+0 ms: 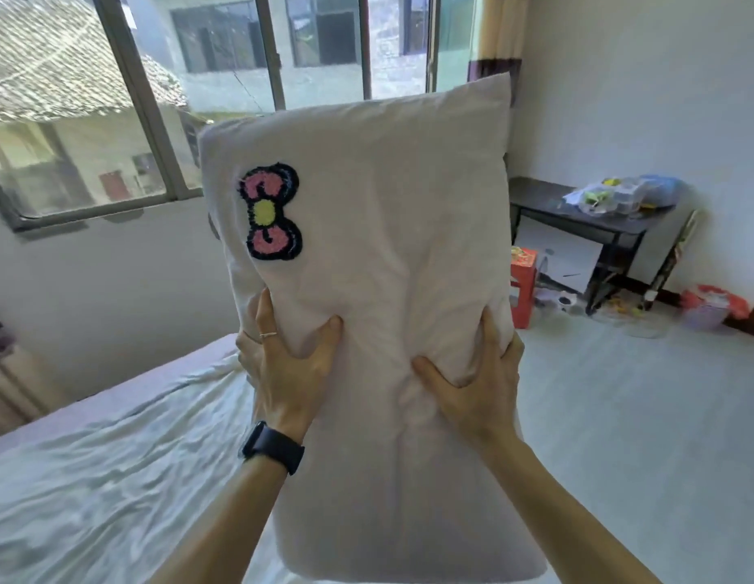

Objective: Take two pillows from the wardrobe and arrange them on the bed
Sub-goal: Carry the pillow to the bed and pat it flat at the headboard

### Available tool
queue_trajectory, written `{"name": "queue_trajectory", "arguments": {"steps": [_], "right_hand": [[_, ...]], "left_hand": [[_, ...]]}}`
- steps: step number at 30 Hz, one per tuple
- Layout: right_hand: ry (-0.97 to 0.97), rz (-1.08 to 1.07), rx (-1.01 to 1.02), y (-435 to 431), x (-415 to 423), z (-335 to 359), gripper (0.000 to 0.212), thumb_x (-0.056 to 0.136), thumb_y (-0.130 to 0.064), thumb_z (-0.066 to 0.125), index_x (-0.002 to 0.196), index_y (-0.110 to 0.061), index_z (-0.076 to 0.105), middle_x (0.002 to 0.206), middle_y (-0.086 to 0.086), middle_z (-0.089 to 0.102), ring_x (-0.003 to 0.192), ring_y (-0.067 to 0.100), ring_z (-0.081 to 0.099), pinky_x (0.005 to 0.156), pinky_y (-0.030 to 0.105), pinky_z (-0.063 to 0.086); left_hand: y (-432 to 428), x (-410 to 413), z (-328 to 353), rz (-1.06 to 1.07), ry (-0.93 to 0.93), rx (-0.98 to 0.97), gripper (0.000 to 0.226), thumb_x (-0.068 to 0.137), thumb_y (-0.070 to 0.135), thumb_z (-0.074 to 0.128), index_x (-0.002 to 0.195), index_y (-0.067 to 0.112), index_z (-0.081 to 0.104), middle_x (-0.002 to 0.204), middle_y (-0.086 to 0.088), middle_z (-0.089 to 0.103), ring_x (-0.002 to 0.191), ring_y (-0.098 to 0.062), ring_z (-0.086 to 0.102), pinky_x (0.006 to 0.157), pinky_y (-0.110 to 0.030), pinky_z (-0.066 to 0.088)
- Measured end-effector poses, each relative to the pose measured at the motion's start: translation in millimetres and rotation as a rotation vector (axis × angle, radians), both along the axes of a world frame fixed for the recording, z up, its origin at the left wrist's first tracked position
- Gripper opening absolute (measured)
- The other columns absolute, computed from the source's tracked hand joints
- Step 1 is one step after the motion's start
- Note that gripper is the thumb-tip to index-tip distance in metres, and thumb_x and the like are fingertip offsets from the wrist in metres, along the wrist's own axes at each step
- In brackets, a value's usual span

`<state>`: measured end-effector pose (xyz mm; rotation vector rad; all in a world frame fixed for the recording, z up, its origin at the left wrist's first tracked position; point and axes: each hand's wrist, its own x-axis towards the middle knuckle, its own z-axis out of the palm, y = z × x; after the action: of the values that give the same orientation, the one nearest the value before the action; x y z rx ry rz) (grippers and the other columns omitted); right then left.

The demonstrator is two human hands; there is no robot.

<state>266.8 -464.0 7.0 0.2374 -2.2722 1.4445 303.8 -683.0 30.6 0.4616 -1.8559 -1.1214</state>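
Note:
A white pillow (392, 229) with a pink and black bow patch stands upright in the air in front of me, filling the middle of the view. My left hand (289, 364) grips its left edge, thumb pressed into the front. On the other side, my right hand (476, 373) squeezes the right edge the same way. The bed (97, 469), covered in a wrinkled white sheet, lies below and to the left of the pillow. No second pillow or wardrobe shows.
A large window (156, 99) runs along the far wall behind the pillow. A dark bench (577, 221) with bags on it stands at the right wall, with a red box (523, 284) and clutter on the pale floor (641, 436) beside it.

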Motion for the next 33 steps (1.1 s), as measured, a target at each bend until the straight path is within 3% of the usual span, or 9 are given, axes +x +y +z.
{"name": "queue_trajectory", "arguments": {"steps": [5,11,15,19,23,33], "right_hand": [[0.007,0.117,0.001,-3.8,-67.0,0.7,0.112,0.056,-0.080,0.070,0.149,-0.056,0.013,0.147,0.005,0.030,0.135,0.033,0.042,0.109,0.060,0.039],[0.056,0.192,0.010,-10.9,-113.7,6.8,0.111,0.057,-0.080,0.071,0.147,-0.063,0.009,0.148,0.000,0.029,0.139,0.030,0.038,0.108,0.063,0.039],[0.079,0.199,0.001,-16.5,-131.8,11.9,0.110,0.058,-0.078,0.074,0.146,-0.064,0.009,0.149,0.003,0.030,0.140,0.032,0.036,0.108,0.064,0.039],[0.087,0.188,-0.012,-14.3,-158.4,12.4,0.112,0.059,-0.074,0.075,0.150,-0.055,0.013,0.152,0.002,0.026,0.144,0.030,0.030,0.109,0.065,0.037],[0.083,0.195,-0.038,-8.5,-199.5,10.6,0.112,0.058,-0.075,0.074,0.150,-0.053,0.014,0.152,0.002,0.025,0.146,0.029,0.026,0.110,0.063,0.036],[0.061,0.291,-0.056,21.7,-374.6,-21.4,0.115,0.058,-0.069,0.079,0.154,-0.046,0.020,0.148,0.005,0.029,0.140,0.027,0.034,0.111,0.057,0.038]], "left_hand": [[8.2,-30.5,-1.8,0.114,-0.044,0.058,0.094,0.063,0.075,0.068,0.144,0.064,0.020,0.137,-0.003,0.039,0.119,-0.022,0.037,0.103,-0.047,0.037],[3.9,-55.6,-2.5,0.148,-0.043,0.082,0.096,0.062,0.071,0.074,0.135,0.076,0.012,0.135,-0.003,0.037,0.125,-0.021,0.033,0.104,-0.042,0.036],[-2.1,-75.7,-0.6,0.138,-0.025,0.067,0.098,0.062,0.071,0.075,0.138,0.074,0.012,0.137,0.001,0.036,0.122,-0.011,0.030,0.101,-0.035,0.031],[-4.8,-107.1,5.5,0.117,-0.018,0.048,0.097,0.062,0.070,0.075,0.138,0.072,0.016,0.130,0.003,0.037,0.118,-0.015,0.033,0.101,-0.038,0.034],[0.5,-145.4,9.1,0.111,-0.001,0.018,0.097,0.061,0.070,0.076,0.137,0.074,0.016,0.136,0.007,0.035,0.123,-0.016,0.033,0.102,-0.036,0.033],[43.0,-294.5,-17.1,0.223,-0.029,0.053,0.095,0.061,0.067,0.078,0.138,0.069,0.021,0.131,0.007,0.036,0.124,-0.017,0.036,0.104,-0.039,0.037]]}}
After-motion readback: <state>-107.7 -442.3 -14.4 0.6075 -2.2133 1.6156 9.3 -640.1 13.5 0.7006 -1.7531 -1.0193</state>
